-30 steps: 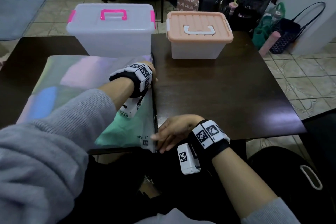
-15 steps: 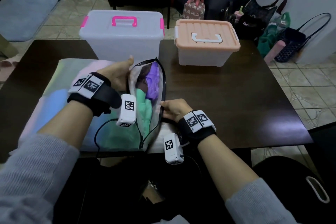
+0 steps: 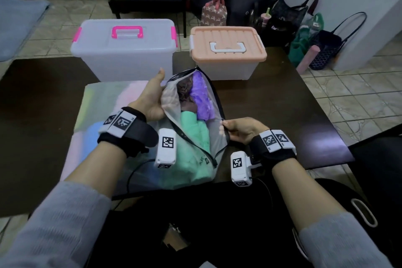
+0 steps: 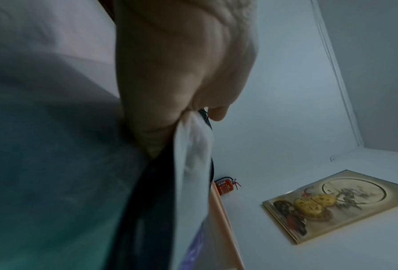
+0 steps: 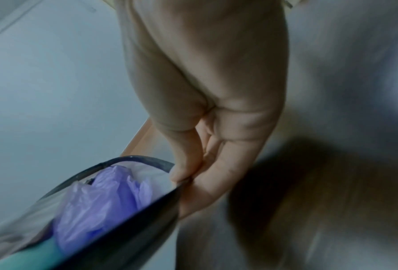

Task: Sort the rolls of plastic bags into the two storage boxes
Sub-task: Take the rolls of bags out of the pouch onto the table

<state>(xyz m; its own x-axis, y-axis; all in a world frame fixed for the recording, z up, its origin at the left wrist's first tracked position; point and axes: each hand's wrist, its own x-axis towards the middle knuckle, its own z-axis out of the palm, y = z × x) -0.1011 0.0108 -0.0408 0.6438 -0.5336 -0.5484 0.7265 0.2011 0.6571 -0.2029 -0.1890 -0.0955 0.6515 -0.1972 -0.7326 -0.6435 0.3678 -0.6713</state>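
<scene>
Judging from how things lay, the sorting had barely begun: the pouch was pulled open on the surface near the person, but no roll had left it, and both boxes at the far side stood with lids on. The left hand gripped the pouch's left lip, fingers curled around the edge; the right hand pinched the right lip between thumb and fingers, the two spreading the mouth. Inside lay the rolls: one purple at the far end, one dark brown beside it, one green nearer, so three could be counted, though more might be hidden beneath. Two boxes waited: the clear box with pink handle on the left, the peach-lidded box on the right. Opening both and moving every roll remained.
</scene>
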